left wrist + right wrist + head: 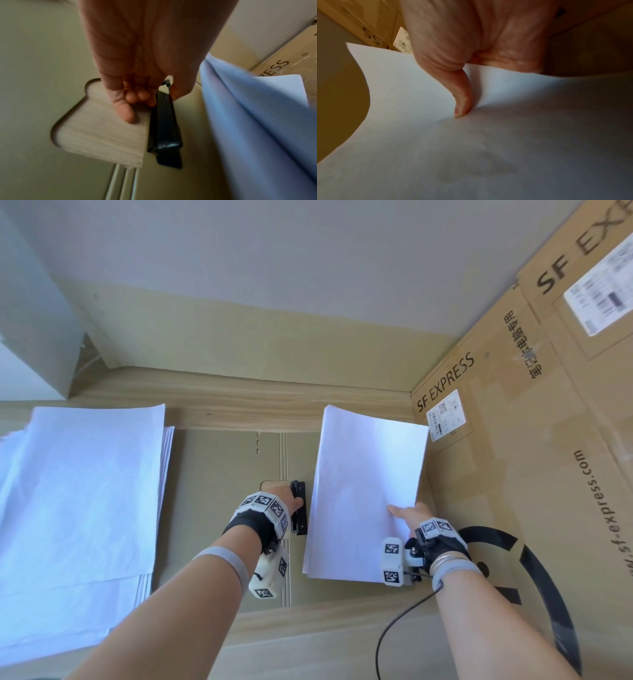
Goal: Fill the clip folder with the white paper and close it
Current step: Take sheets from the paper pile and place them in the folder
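Observation:
A khaki clip folder [219,508] lies open on the wooden table, its black clip [298,510] beside the spine. My left hand [295,501] pinches the far end of the clip [163,121] between thumb and fingers [150,102], and the lever there stands lifted. My right hand [406,513] holds a thin stack of white paper [366,491] by its near right edge, over the folder's right half and just right of the clip. The thumb [462,97] presses on top of the paper [471,148]; the fingers underneath are hidden. The sheets [248,121] bow slightly.
A large loose pile of white paper [82,508] lies at the left. Brown SF Express cardboard boxes [534,457] stand close on the right. A rounded cut-out in the folder cover [34,94] shows the wood table [102,128]. A black cable [394,631] trails from my right wrist.

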Available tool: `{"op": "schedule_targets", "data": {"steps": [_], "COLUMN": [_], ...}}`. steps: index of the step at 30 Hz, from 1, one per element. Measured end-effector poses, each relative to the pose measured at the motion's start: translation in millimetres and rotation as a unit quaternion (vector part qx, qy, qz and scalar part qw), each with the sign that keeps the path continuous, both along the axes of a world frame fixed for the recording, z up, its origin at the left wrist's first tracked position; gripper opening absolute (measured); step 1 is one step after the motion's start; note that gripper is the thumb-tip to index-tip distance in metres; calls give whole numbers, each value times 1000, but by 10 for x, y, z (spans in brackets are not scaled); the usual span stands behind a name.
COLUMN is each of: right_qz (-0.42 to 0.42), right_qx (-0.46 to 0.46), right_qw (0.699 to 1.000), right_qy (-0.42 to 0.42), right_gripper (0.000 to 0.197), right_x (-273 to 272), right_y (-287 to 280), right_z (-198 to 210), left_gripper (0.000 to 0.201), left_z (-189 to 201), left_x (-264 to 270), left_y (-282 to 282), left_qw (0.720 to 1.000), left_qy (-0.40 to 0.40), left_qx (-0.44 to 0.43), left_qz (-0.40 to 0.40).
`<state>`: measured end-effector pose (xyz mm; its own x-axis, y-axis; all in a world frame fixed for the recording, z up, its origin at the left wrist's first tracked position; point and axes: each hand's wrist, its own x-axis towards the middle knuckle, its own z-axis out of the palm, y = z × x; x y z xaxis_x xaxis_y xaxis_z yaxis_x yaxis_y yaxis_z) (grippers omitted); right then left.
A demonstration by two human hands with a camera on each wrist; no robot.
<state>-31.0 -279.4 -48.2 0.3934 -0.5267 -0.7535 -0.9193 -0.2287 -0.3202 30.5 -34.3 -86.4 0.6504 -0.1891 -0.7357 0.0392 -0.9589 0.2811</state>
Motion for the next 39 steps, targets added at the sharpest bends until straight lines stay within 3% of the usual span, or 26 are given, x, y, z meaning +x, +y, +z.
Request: {"op": "schedule_targets", "data": {"steps": [3, 10, 26, 32, 39], "right_qz": [-3, 105, 125, 88, 72], "right_qx": [5, -42, -32, -16, -73], "right_qw": [1000, 992, 990, 996, 994], "right_qy": [2, 51, 64, -14, -49], "right_gripper": [75, 62, 64, 47, 25], "right_x": [-2, 102, 69, 22, -55], "right_y": [6, 210, 304, 290, 197], "right_z": [6, 4, -10, 28, -154], "left_gripper": [38, 39, 37, 36, 31], "left_z": [-10, -46, -11, -21, -47], "left_x": [1, -9, -40, -21, -31], "left_y": [-5, 7, -77, -159, -180], "left_qw": [1000, 1000, 996, 998, 998], "left_qy": [2, -1, 21, -4, 7], "left_qx": [-4, -20, -30, 18, 23], "left_qz": [3, 17, 76, 54, 52]}}
